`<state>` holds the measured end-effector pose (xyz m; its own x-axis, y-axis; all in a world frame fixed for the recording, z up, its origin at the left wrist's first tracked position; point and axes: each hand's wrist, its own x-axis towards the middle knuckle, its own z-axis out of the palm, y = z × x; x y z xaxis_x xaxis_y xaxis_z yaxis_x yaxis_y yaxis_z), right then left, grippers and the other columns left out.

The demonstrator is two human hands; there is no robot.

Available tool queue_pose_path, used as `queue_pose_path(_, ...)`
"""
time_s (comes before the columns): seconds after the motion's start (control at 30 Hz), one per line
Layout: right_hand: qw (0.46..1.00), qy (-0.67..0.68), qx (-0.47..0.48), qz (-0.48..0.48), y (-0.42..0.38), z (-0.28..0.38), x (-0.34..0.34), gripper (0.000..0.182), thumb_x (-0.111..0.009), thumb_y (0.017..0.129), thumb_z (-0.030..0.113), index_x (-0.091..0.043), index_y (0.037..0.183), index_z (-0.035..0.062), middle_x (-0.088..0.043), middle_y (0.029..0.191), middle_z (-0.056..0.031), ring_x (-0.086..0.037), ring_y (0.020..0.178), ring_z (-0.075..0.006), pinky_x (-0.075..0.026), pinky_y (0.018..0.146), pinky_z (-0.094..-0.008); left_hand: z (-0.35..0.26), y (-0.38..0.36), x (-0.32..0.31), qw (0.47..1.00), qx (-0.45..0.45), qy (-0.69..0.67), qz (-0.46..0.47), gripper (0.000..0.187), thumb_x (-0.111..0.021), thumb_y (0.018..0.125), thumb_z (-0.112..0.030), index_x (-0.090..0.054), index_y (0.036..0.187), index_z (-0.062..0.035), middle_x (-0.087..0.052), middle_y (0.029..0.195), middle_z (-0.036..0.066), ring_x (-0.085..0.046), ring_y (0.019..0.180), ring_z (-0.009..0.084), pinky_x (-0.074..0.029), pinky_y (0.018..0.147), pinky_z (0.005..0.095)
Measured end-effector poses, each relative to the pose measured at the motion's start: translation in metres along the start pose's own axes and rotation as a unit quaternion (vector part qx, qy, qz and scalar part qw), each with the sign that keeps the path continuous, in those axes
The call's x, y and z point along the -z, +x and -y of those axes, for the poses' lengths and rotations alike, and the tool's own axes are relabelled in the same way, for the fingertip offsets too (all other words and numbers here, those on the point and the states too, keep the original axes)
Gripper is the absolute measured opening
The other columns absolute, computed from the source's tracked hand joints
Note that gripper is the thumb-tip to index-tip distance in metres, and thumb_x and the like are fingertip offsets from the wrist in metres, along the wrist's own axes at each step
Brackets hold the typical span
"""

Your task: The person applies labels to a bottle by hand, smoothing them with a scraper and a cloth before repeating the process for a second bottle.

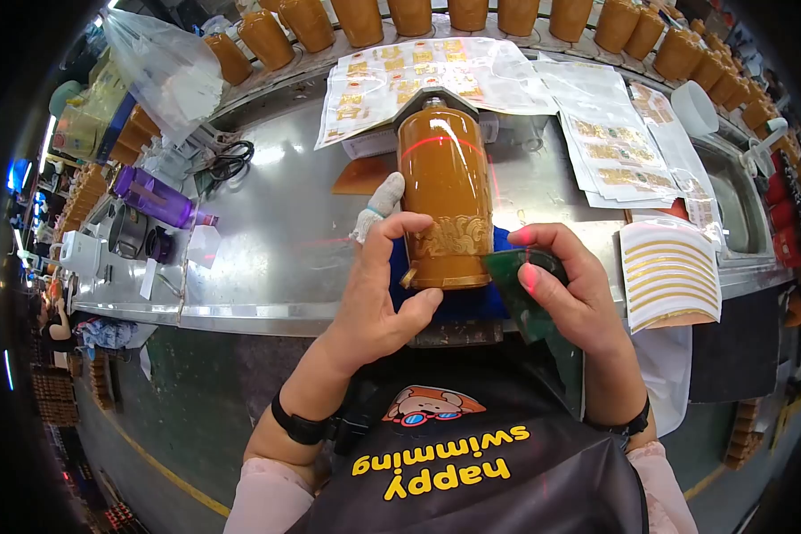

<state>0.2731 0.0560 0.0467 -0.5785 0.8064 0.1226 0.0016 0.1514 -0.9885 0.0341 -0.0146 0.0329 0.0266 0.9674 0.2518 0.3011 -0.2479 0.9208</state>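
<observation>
A glossy brown ceramic bottle (443, 178) lies tilted in front of me, its neck pointing away and its base towards me. A gold dragon-like decal (452, 237) wraps its lower part. My left hand (369, 294) grips the bottle near the base, with the index finger on the decal's left end and the thumb at the bottom edge. One of its fingers wears a white finger cover (381, 206). Pinched between the thumb and fingers of my right hand (578, 289) is a dark green flat scraper (518, 289), its corner close to the bottle's right side.
Printed decal sheets (400, 76) lie behind the bottle, and more sheets (618, 151) lie at right. Gold-striped strips (670, 271) rest near the front edge. A purple water bottle (156, 198) lies left. Several brown bottles (360, 20) line the back. A sink (739, 200) is far right.
</observation>
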Motion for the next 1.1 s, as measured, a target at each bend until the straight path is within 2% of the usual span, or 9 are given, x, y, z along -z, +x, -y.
queue_pose_path(0.13, 1.000, -0.007, -0.018, 0.015, 0.000, 0.002, 0.000, 0.029, -0.058, 0.095, 0.011, -0.054, 0.121, -0.0009, -0.065, 0.100, -0.0072, -0.057, 0.089, -0.0092, -0.048, 0.079, -0.0246, 0.002, 0.000, -0.004, 1.000, 0.007, 0.015, -0.016, 0.052, -0.064, 0.077, -0.012, -0.041, 0.124, -0.0057, -0.041, 0.131, 0.013, -0.037, 0.130, 0.0227, -0.024, 0.112, 0.0355)
queue_pose_path(0.33, 1.000, -0.014, 0.013, 0.015, 0.000, -0.004, -0.002, 0.028, -0.057, 0.094, 0.010, -0.054, 0.120, -0.0006, -0.065, 0.097, -0.0073, -0.058, 0.088, -0.0090, -0.049, 0.078, -0.0244, -0.014, -0.001, -0.006, 0.968, -0.089, 0.230, -0.039, 0.039, -0.062, 0.077, -0.009, -0.047, 0.112, -0.0073, -0.042, 0.136, 0.019, -0.041, 0.125, 0.0270, -0.030, 0.106, 0.0371)
queue_pose_path(0.43, 1.000, 0.003, -0.001, 0.016, -0.001, -0.004, -0.001, 0.027, -0.057, 0.094, 0.010, -0.054, 0.120, -0.0004, -0.065, 0.097, -0.0075, -0.059, 0.086, -0.0093, -0.049, 0.077, -0.0247, -0.020, -0.005, -0.008, 0.970, -0.048, 0.234, -0.030, 0.038, -0.067, 0.075, -0.008, -0.049, 0.109, -0.0078, -0.034, 0.145, 0.028, -0.038, 0.127, 0.0394, -0.029, 0.106, 0.0425)
queue_pose_path(0.63, 0.999, 0.002, -0.023, 0.026, -0.003, -0.002, 0.000, 0.027, -0.057, 0.094, 0.010, -0.055, 0.119, -0.0001, -0.065, 0.095, -0.0079, -0.059, 0.085, -0.0094, -0.049, 0.075, -0.0250, -0.013, 0.001, -0.010, 0.984, -0.061, 0.154, -0.060, 0.032, -0.066, 0.076, -0.009, -0.050, 0.104, -0.0073, -0.036, 0.144, 0.028, -0.038, 0.125, 0.0369, -0.033, 0.102, 0.0419)
queue_pose_path(0.73, 1.000, 0.004, -0.003, 0.017, -0.005, -0.007, -0.002, 0.027, -0.057, 0.094, 0.010, -0.055, 0.119, -0.0001, -0.065, 0.095, -0.0077, -0.059, 0.085, -0.0098, -0.049, 0.075, -0.0250, -0.016, -0.001, -0.013, 0.981, -0.044, 0.173, -0.071, 0.032, -0.069, 0.077, -0.012, -0.050, 0.102, -0.0072, -0.037, 0.142, 0.028, -0.038, 0.125, 0.0381, -0.032, 0.103, 0.0437)
queue_pose_path(0.83, 1.000, -0.002, 0.008, 0.014, -0.005, -0.008, -0.001, 0.027, -0.058, 0.094, 0.010, -0.056, 0.118, 0.0000, -0.065, 0.096, -0.0076, -0.058, 0.085, -0.0103, -0.049, 0.076, -0.0252, -0.022, -0.001, -0.015, 0.952, -0.108, 0.277, -0.067, 0.032, -0.072, 0.077, -0.016, -0.050, 0.098, -0.0073, -0.040, 0.139, 0.029, -0.037, 0.126, 0.0413, -0.028, 0.106, 0.0511)
queue_pose_path(0.93, 1.000, 0.003, 0.015, 0.007, -0.006, -0.010, 0.000, 0.027, -0.058, 0.093, 0.010, -0.056, 0.118, 0.0000, -0.065, 0.096, -0.0075, -0.058, 0.085, -0.0106, -0.048, 0.077, -0.0254, -0.029, -0.004, -0.021, 0.919, -0.121, 0.367, -0.084, 0.032, -0.072, 0.080, -0.020, -0.048, 0.098, -0.0072, -0.041, 0.140, 0.030, -0.038, 0.126, 0.0416, -0.026, 0.106, 0.0481)
queue_pose_path(1.03, 0.999, -0.014, 0.029, 0.006, -0.006, -0.011, 0.000, 0.027, -0.058, 0.094, 0.011, -0.056, 0.118, 0.0000, -0.065, 0.095, -0.0077, -0.059, 0.084, -0.0109, -0.049, 0.076, -0.0257, -0.029, -0.006, -0.025, 0.932, -0.091, 0.337, -0.098, 0.031, -0.074, 0.077, -0.019, -0.051, 0.094, -0.0065, -0.043, 0.134, 0.032, -0.036, 0.126, 0.0463, -0.018, 0.109, 0.0619)
queue_pose_path(1.1, 0.999, -0.016, 0.027, 0.009, -0.006, -0.011, 0.001, 0.027, -0.058, 0.094, 0.011, -0.057, 0.118, 0.0000, -0.065, 0.094, -0.0078, -0.059, 0.083, -0.0112, -0.049, 0.074, -0.0259, -0.030, -0.006, -0.025, 0.926, -0.093, 0.352, -0.097, 0.027, -0.073, 0.078, -0.017, -0.052, 0.092, -0.0061, -0.044, 0.134, 0.032, -0.037, 0.125, 0.0464, -0.020, 0.108, 0.0602)
